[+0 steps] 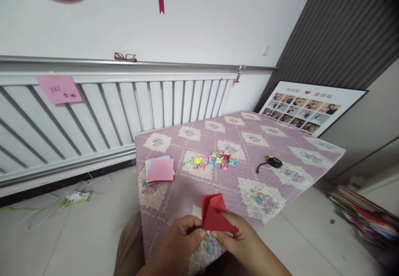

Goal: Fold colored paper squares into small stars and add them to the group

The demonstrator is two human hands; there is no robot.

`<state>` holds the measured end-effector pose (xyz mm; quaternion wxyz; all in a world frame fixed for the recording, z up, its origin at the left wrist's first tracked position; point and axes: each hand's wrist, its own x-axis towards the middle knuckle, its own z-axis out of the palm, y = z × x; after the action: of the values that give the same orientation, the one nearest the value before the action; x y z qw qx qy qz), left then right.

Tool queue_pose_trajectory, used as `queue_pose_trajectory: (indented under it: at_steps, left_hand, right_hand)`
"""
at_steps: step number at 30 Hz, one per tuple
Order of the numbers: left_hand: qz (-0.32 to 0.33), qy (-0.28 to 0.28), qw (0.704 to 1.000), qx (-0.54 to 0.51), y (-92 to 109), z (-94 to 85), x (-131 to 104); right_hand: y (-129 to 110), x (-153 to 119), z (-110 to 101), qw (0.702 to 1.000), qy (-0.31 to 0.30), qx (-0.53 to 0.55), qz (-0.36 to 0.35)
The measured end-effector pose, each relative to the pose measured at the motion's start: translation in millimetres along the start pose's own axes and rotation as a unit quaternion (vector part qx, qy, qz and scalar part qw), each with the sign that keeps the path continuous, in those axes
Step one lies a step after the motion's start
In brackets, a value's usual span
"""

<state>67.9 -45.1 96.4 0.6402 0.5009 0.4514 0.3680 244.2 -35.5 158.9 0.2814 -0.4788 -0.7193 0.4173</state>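
A partly folded sheet of red origami paper (215, 213) is held above the near edge of the table, its upper part standing up in a pocket-like fold. My left hand (187, 236) pinches its lower left corner between thumb and fingers. On the other side, my right hand (235, 236) grips the lower right part, thumb in front and fingers partly hidden behind the paper. Beyond my hands lie several small folded paper pieces (212, 163) in green, yellow, pink, blue and red. To their left is a stack of coloured paper squares (160, 170), pink on top.
The table wears a purple floral cloth (193, 188). A coiled black cable (274, 162) lies at right. Behind stands a white radiator (174, 105), with glasses (125, 57) on the pipe above. A photo board (307, 105) leans at back right; a power strip (76, 198) sits on the floor.
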Motion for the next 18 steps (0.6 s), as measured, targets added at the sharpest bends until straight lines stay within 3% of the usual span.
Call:
queue_pose_trajectory:
  at_steps: [6, 14, 18]
  left_hand:
    - [-0.001, 0.006, 1.0, 0.014, 3.9, 0.2, -0.8]
    - [-0.008, 0.025, 0.999, 0.026, -10.8, 0.8, 0.4]
    - [-0.003, 0.006, 1.0, 0.017, -1.9, 2.5, -3.0]
  right_hand:
    - [-2.3, -0.4, 0.3, 0.999, -0.004, -0.037, -0.006]
    - [-2.6, 0.6, 2.4, 0.999, 0.013, -0.032, -0.037]
    - [0.3, 1.9, 6.1, 0.997, 0.034, -0.008, -0.066]
